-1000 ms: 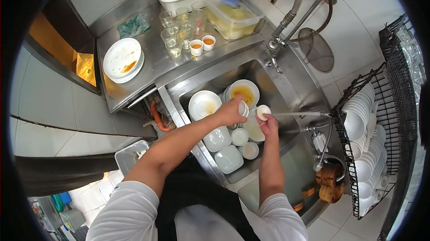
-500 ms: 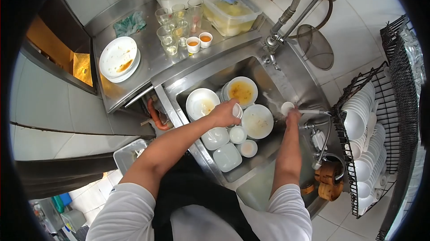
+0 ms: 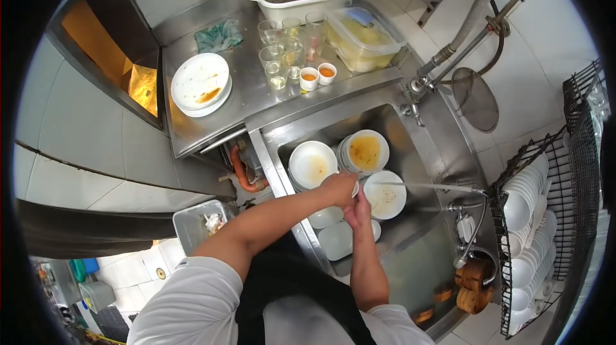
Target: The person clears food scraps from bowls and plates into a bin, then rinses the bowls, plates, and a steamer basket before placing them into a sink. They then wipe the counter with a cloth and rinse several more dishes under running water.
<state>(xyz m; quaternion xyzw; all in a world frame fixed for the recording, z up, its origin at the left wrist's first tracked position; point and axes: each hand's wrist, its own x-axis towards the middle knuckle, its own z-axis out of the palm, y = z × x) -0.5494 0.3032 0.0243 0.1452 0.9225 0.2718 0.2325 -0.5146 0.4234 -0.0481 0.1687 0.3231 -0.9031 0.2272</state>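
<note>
Over the sink (image 3: 282, 152), my hands meet. My left hand (image 3: 339, 189) is closed round small white cups, of which only a white rim (image 3: 355, 189) shows. My right hand (image 3: 359, 210) presses up against it from below, fingers closed at the same cups; how many cups there are is hidden. Just right of my hands lies a white bowl (image 3: 387, 200) with food specks. Behind stand a stack topped by a bowl with yellow residue (image 3: 366, 151) and another stained white bowl (image 3: 313, 164). Squarish dishes (image 3: 335, 241) sit partly under my forearms.
A water stream (image 3: 436, 186) runs from the right-hand tap across the sink. Glasses (image 3: 276, 75), sauce cups (image 3: 309, 78), dirty plates (image 3: 200, 82) and a plastic tub (image 3: 366, 37) stand on the counter. At right hangs a wire rack (image 3: 552, 152) of white dishes.
My right hand has come left from the water stream with its small cup to meet my left hand. My left hand has shifted slightly toward it. The camera view has also shifted.
</note>
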